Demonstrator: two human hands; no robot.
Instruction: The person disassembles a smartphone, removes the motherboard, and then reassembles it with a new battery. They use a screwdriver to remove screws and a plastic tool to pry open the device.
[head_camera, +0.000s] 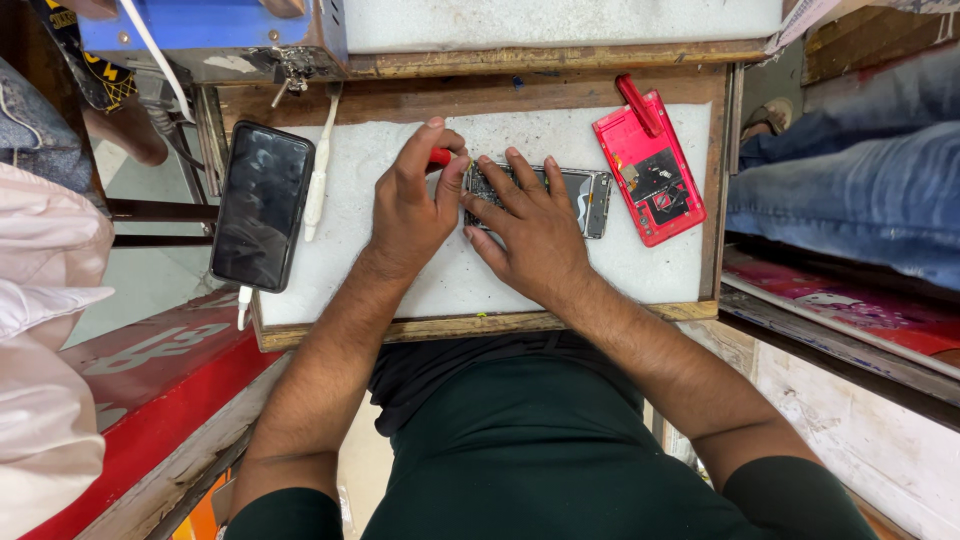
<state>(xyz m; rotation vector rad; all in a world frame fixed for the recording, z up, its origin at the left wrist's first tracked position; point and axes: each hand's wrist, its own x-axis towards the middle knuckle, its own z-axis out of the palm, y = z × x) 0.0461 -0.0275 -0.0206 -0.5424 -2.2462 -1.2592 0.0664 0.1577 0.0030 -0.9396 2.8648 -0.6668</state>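
Cramped repair stall, seen from above: a small wooden-framed worktop (620, 312) padded with a stained white mat (420, 280), a blue metal box (215, 30) at its far left corner, a red painted ledge (150, 390) off its near left corner.

Near the middle of the worktop, slightly toward the far edge, an opened smartphone (585, 195), back off, circuit parts and metal frame exposed, lying flat and lengthwise along the far edge. Left hand (415, 205) curled around a red-handled tool (440, 157), thumb and fingers closed on the grip, tip hidden behind the fingers at the phone's left end. Right hand (530, 225) spread open, palm down, fingertips pressed on the phone's left half, holding nothing.

Toward the right edge, well apart from the hands, a red back cover (650, 175) lying inside-up and tilted, a small red flap jutting from its far end. At the left edge, a black phone (262, 205) in a dark case, screen dark, overhanging the frame; a white cable (318, 180) just beside it on the mat, another white plug (243, 300) at its near end.

Below the worktop, dark green shirt and dark lap of the wearer. At right, another person's legs in blue jeans (860, 180); at left, pale pink cloth (45, 330) of someone standing.
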